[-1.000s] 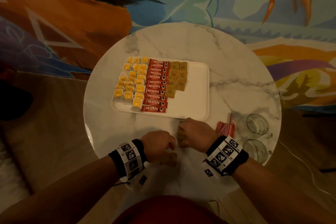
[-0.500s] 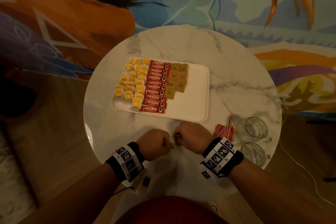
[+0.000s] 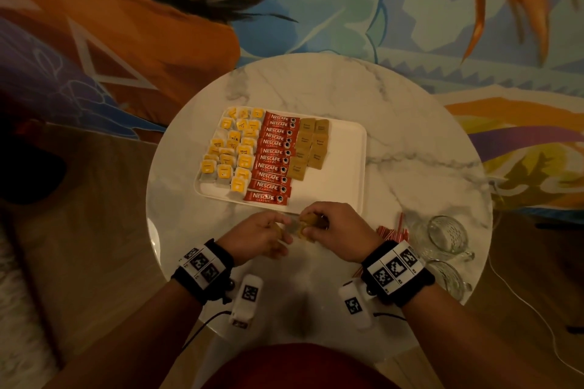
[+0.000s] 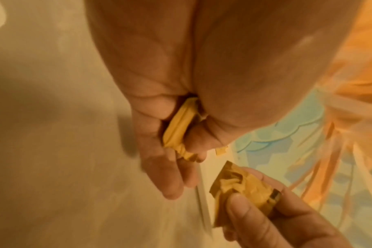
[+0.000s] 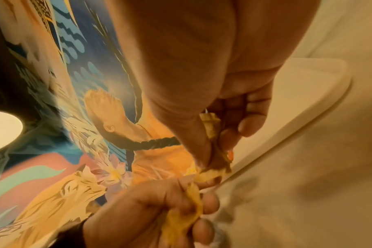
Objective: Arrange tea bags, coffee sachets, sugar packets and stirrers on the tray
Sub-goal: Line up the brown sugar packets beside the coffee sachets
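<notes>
Sugar step in hand. Left hand (image 3: pixel 257 238) and right hand (image 3: pixel 336 227) each pinch crumpled brown paper sugar packets (image 4: pixel 244 189) just before the white rectangular plastic tray (image 3: pixel 344 174). Next, judged: lay them flat beside the brown row; red-striped stirrers (image 3: pixel 393 232) remain off-tray.

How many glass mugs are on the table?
2. The far mug stands right of the stirrers; the near mug stands just behind it, at the table edge. None looks hidden.

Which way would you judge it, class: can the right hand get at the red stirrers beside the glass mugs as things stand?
Probably yes: the stirrers lie uncovered just beside the right hand. But it already grips brown packets, so it must first set them down.
</notes>
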### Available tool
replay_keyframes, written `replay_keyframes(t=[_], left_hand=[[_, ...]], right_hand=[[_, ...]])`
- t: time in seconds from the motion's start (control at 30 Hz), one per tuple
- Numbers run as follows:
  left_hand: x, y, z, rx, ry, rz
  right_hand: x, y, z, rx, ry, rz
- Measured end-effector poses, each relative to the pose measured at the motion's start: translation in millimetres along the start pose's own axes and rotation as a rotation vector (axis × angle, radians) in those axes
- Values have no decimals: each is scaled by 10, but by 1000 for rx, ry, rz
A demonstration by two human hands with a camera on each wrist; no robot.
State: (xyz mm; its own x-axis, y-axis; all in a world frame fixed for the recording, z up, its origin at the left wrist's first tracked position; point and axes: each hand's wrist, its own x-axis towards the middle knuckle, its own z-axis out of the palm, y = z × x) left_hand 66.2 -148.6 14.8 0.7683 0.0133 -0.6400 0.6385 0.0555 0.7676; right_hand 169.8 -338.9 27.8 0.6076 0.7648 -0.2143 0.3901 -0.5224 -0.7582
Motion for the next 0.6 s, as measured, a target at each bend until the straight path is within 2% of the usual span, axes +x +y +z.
replay_keyframes(t=[0.17, 0.3, 0.47, 0.6], left_hand=[[10, 101, 95, -271, -53, 18], [35, 108, 109, -256, -17, 111], [31, 144, 130, -252, 58, 149], [48, 141, 135, -315, 142, 145]], right_hand=[[15, -58, 57, 71, 42, -37], [21, -56, 92, 109, 125, -75], [20, -17, 80, 166, 148, -109], [28, -3, 72, 207, 291, -81]])
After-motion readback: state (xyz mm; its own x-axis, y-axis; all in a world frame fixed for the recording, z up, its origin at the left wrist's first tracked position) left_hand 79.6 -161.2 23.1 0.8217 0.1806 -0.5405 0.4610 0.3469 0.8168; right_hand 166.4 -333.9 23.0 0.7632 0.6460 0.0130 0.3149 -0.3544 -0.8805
